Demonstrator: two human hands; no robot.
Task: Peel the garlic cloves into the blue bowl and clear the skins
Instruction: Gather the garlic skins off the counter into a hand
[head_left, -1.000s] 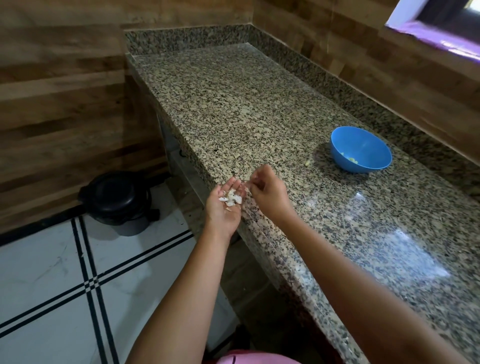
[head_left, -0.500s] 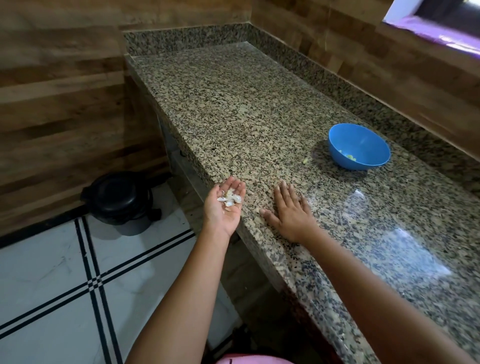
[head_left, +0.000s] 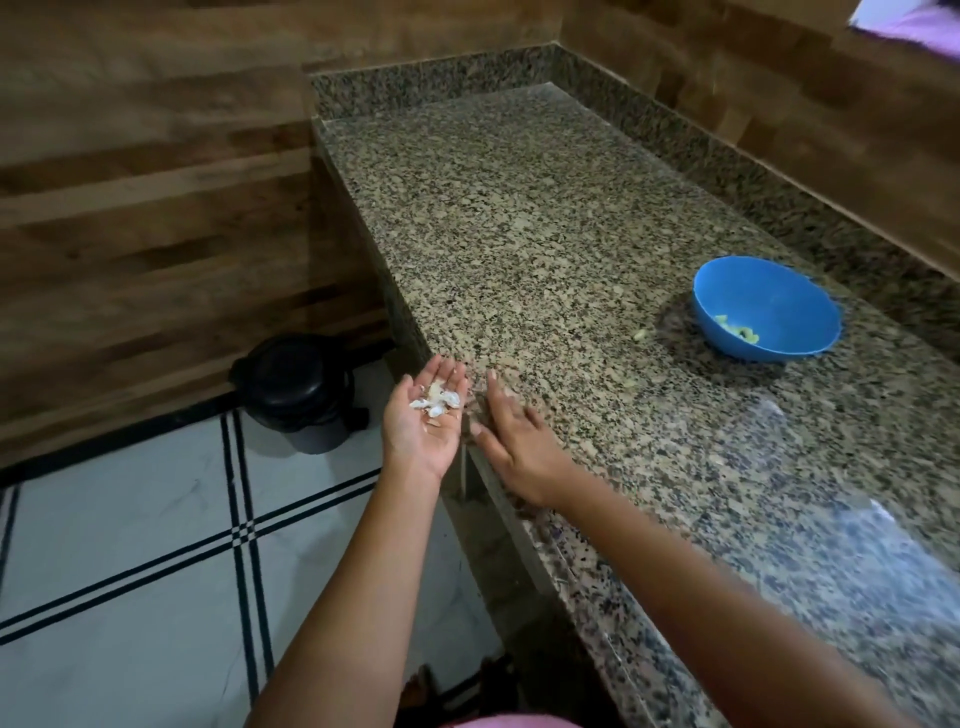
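The counter (head_left: 545, 234) fills the right. A bin (head_left: 298, 389) stands at 9 o'clock of the hands, and the bowl (head_left: 779, 291) sits well apart at 2 o'clock. The left hand (head_left: 421, 431), flat and palm-up off the edge, carries the skins (head_left: 436, 402). The right hand (head_left: 514, 441) lies straight-fingered on the counter just beside it. Cloves (head_left: 740, 331) lie in the bowl.

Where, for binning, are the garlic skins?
Head view: the garlic skins lie in the upturned left hand, off the counter edge, right of the black bin.
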